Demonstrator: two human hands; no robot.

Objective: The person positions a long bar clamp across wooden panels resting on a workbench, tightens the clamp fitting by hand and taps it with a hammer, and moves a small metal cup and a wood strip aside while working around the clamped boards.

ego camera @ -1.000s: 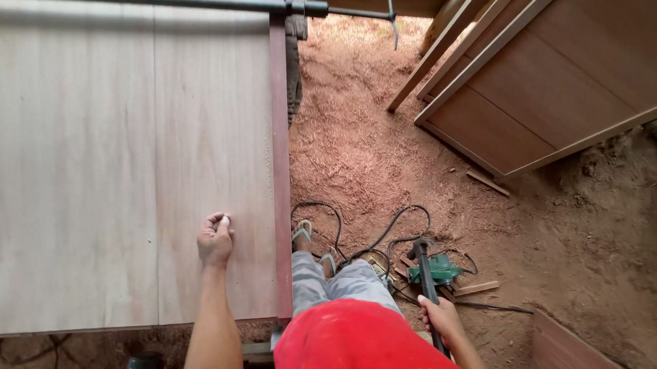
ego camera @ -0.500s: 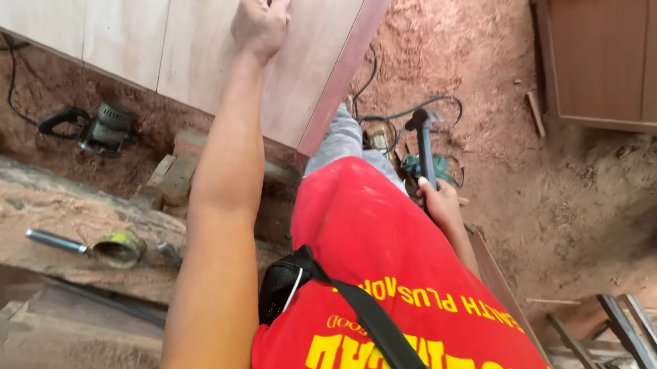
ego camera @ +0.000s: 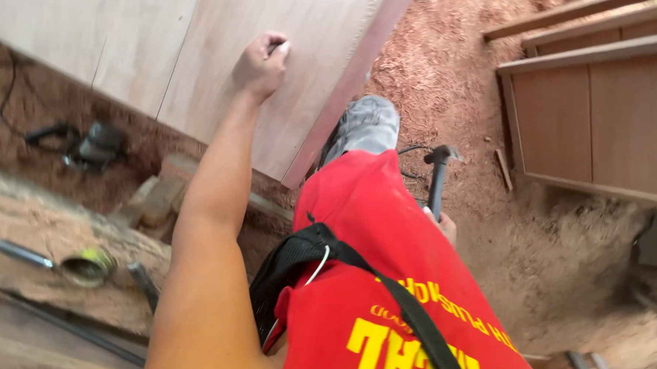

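Right now I have my left hand [ego camera: 260, 62] fisted on the pale plywood panel [ego camera: 211, 34], fingers pinching a small white piece (too small to identify). My right hand [ego camera: 441, 224] grips a hammer [ego camera: 437, 176] low beside my red shirt [ego camera: 392, 278], above the sawdust floor [ego camera: 449, 68].

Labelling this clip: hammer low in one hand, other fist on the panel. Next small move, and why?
Probably lift the hammer toward the left hand. That fist rests on the pale wood panel, pinching something small, while the right hand holds the hammer down by the leg.
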